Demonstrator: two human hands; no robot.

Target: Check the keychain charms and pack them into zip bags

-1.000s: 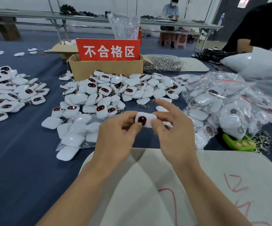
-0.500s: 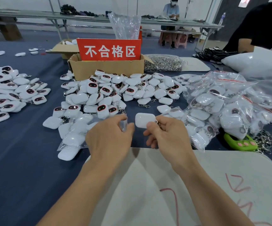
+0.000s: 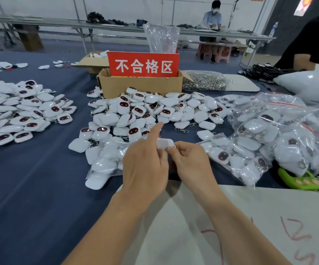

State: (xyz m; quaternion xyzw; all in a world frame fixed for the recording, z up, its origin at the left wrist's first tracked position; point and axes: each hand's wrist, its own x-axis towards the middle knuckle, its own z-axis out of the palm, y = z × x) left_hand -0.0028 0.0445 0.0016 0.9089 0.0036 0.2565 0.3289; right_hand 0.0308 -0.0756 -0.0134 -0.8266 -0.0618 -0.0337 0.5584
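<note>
Bare blue desk (image 3: 32, 188) lies open on the near left, with a lane running back between the left heap of charms (image 3: 21, 111) and the middle heap (image 3: 151, 111). Straight ahead, that middle heap and the cardboard box (image 3: 141, 86) block reach. Bagged charms (image 3: 269, 134) and a green toy (image 3: 298, 181) crowd the right.

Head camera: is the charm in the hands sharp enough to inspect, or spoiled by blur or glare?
Head view: the charm pinched by the right hand is soft and smeared, no detail readable; head view, right: mild sheen on the bagged charms; head view, far edge: the long table bows from the wide lens.
</note>
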